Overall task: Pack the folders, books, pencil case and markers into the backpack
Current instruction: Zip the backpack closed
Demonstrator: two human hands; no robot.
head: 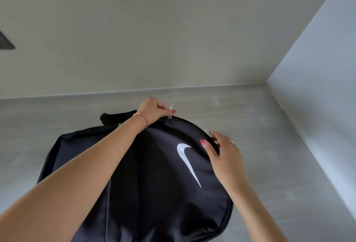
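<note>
A black backpack (154, 174) with a white swoosh logo lies flat on the grey table (269, 145), its top end pointing away from me. My left hand (154, 109) is at the bag's top edge and pinches the silver zipper pull (170, 106). My right hand (221, 151) holds the bag's upper right edge, thumb on the front panel and fingers curled over the rim. Folders, books, pencil case and markers are not in view. What the bag holds is hidden.
A pale wall (154, 29) rises right behind the table's far edge. A second wall (327, 87) closes in the right side. A dark object (5, 42) shows at the far left on the back wall.
</note>
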